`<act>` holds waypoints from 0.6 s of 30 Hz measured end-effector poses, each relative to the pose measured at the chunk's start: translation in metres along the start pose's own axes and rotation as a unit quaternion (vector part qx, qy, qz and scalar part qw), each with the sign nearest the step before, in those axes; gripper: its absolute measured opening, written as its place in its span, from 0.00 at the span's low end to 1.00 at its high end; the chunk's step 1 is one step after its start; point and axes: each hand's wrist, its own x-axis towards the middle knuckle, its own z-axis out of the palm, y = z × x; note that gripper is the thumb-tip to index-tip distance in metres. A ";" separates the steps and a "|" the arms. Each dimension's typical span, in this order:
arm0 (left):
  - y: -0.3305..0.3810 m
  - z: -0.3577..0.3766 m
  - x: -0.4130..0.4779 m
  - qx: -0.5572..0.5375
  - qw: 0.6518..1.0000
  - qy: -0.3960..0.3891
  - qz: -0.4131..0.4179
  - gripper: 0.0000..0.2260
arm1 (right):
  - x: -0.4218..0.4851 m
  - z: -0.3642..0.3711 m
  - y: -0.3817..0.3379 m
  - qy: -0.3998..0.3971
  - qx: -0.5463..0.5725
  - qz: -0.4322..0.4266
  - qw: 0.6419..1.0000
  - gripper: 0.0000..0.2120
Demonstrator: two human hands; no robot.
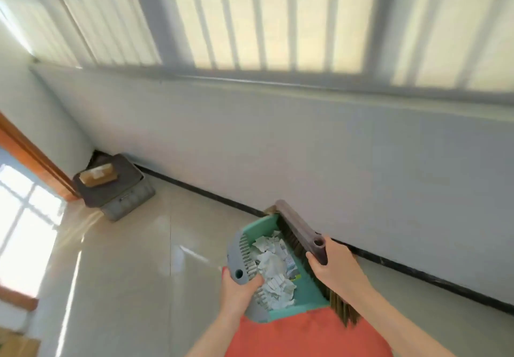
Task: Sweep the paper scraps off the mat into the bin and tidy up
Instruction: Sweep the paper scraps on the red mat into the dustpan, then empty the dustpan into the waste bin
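Left hand grips the scrap-filled dustpan, right hand the broom.

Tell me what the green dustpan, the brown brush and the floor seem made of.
Teal dustpan: moulded plastic, matt, with a grey toothed plastic handle piece. Brown long-headed brush: the head looks like smooth plastic, possibly painted wood; its tan bristles are stiff, natural or synthetic unclear. Beige floor: glazed tile, glossy, mirroring window light, with thin joints.

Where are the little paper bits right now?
Head view, lower middle: the paper scraps lie inside the green dustpan, between the left hand and the brush in the right hand.
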 end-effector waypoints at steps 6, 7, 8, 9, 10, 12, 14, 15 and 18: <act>0.152 0.017 -0.167 0.047 0.994 -0.095 0.026 0.27 | -0.098 -0.216 -0.080 0.051 0.021 0.114 0.992 0.18; 0.168 0.020 -0.186 0.055 0.991 -0.121 0.034 0.26 | -0.117 -0.241 -0.088 0.064 0.025 0.144 0.987 0.19; 0.179 0.024 -0.201 0.062 0.986 -0.144 0.048 0.25 | -0.136 -0.261 -0.094 0.081 0.029 0.166 0.982 0.19; 0.186 0.029 -0.212 0.072 0.982 -0.161 0.066 0.24 | -0.154 -0.276 -0.098 0.103 0.031 0.180 0.978 0.20; 0.193 0.032 -0.225 0.083 0.977 -0.181 0.082 0.23 | -0.173 -0.288 -0.104 0.123 0.034 0.191 0.973 0.19; 0.207 0.041 -0.241 0.109 0.964 -0.219 0.106 0.24 | -0.208 -0.306 -0.116 0.166 0.052 0.213 0.962 0.17; 0.219 0.053 -0.259 0.140 0.945 -0.263 0.136 0.26 | -0.238 -0.317 -0.125 0.202 0.062 0.237 0.948 0.22; 0.223 0.061 -0.269 0.150 0.935 -0.285 0.151 0.26 | -0.251 -0.323 -0.128 0.220 0.062 0.252 0.940 0.24; 0.237 0.088 -0.304 0.159 0.908 -0.337 0.190 0.24 | -0.286 -0.337 -0.134 0.272 0.058 0.291 0.915 0.26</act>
